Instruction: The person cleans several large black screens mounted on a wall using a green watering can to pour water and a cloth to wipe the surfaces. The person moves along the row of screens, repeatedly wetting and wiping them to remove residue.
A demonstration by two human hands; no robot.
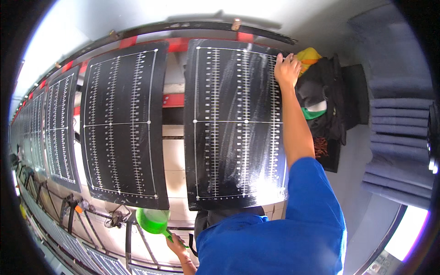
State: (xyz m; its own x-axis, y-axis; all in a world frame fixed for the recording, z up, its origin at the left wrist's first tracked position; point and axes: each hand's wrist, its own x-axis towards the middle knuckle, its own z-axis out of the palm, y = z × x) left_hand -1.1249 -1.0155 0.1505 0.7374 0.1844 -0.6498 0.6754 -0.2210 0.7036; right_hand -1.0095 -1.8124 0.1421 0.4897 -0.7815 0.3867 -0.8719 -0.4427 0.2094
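My left hand point(178, 245) grips the handle of a green plastic dipper point(152, 223), low and left of my body. The dipper's round bowl has a pale inside and sits beside the near edge of the boards; what it contains, if anything, I cannot make out. With the arm stretched forward, my right hand point(288, 69) lies at the far right corner of a large black board point(227, 151), its fingers apart. White rulings and tick marks cover this board, and pale smears streak its right half. Bright glare sits on its near right part.
A second black ruled board point(123, 151) and several more stretch leftward along a frame with red parts point(174, 101). Yellow cloth point(308, 56) and dark bags or clothing point(321, 87) sit right of my board. Grey-blue folded fabric point(401, 142) is at far right.
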